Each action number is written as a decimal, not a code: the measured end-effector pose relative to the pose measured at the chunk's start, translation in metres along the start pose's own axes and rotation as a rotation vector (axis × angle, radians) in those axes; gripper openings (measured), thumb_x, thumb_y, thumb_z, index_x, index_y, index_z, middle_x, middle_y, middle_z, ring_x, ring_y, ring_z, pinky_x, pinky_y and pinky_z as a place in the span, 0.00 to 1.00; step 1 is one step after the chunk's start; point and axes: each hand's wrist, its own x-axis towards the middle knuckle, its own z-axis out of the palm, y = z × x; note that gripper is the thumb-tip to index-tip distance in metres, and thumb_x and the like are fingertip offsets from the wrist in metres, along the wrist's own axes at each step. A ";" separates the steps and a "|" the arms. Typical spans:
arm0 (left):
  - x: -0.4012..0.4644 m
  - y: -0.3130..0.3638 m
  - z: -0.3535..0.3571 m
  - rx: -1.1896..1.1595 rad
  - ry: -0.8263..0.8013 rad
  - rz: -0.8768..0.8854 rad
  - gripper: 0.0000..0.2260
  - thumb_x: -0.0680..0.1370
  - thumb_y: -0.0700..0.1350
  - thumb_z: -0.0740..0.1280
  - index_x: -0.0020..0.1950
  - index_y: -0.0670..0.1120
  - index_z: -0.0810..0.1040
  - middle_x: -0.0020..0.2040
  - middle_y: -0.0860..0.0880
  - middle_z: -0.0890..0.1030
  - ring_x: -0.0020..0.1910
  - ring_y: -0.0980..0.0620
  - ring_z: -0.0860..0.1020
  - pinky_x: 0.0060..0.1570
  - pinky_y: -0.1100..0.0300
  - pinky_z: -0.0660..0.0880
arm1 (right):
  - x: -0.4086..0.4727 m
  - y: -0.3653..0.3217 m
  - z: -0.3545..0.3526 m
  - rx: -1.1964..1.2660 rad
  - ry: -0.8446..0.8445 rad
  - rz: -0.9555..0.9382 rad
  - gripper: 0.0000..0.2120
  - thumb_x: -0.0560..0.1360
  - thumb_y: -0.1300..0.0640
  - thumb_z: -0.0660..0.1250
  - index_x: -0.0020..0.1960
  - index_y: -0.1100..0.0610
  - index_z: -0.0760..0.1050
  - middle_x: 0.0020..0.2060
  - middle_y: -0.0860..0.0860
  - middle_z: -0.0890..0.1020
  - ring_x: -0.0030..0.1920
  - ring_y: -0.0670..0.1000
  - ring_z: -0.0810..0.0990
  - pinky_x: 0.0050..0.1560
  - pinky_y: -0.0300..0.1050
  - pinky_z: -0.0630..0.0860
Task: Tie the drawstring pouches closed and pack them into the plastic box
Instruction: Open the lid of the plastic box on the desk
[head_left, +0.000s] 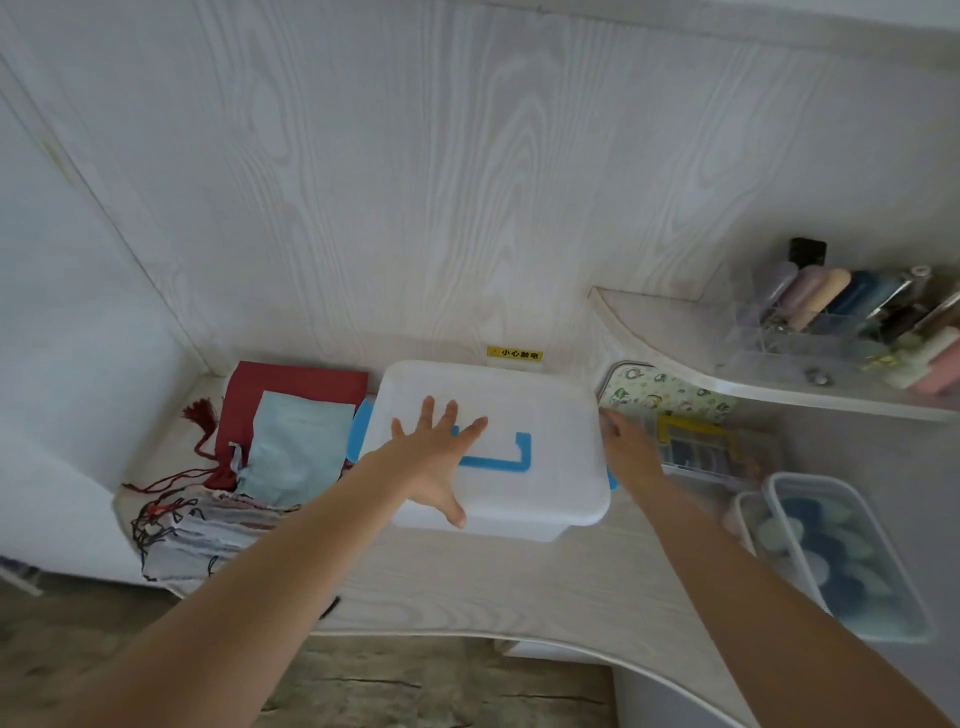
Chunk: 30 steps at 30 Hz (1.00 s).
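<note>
A translucent white plastic box (545, 415) with a blue handle and blue side latches stands at the back of the desk, its lid on. My left hand (439, 457) lies flat on the lid with fingers spread, partly covering the handle. My right hand (626, 449) is at the box's right edge by the blue latch; its fingers are blurred. To the left of the box lie a dark red pouch (291, 395) with tasselled cord, a light blue pouch (296, 452) on top of it, and a stack of pale pouches (208, 535) with dark drawstrings.
A patterned tin (670, 392) and a small clear organizer (711, 452) sit right of the box. Two clear containers (841, 556) with blue and pale items stand at the right edge. A shelf (675, 343) above holds thread spools. The wall is close behind.
</note>
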 end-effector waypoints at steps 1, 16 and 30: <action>0.000 0.001 0.000 -0.002 0.000 -0.001 0.55 0.66 0.57 0.76 0.75 0.55 0.35 0.76 0.45 0.34 0.73 0.40 0.31 0.69 0.34 0.43 | -0.003 -0.005 0.001 0.083 0.008 -0.002 0.18 0.82 0.57 0.50 0.64 0.64 0.71 0.58 0.60 0.77 0.58 0.58 0.75 0.57 0.46 0.68; -0.012 -0.006 -0.025 -0.226 0.035 0.054 0.46 0.67 0.58 0.74 0.76 0.59 0.49 0.78 0.52 0.50 0.76 0.47 0.43 0.73 0.43 0.48 | -0.020 0.023 0.012 0.828 -0.209 0.243 0.32 0.77 0.33 0.41 0.72 0.48 0.64 0.69 0.51 0.70 0.68 0.56 0.69 0.71 0.59 0.62; -0.003 0.001 -0.078 -0.128 0.476 0.160 0.15 0.83 0.47 0.53 0.68 0.50 0.68 0.59 0.48 0.77 0.55 0.47 0.75 0.57 0.52 0.67 | -0.013 0.004 0.006 0.027 -0.086 0.033 0.19 0.79 0.63 0.55 0.70 0.61 0.64 0.65 0.58 0.72 0.64 0.58 0.72 0.62 0.48 0.68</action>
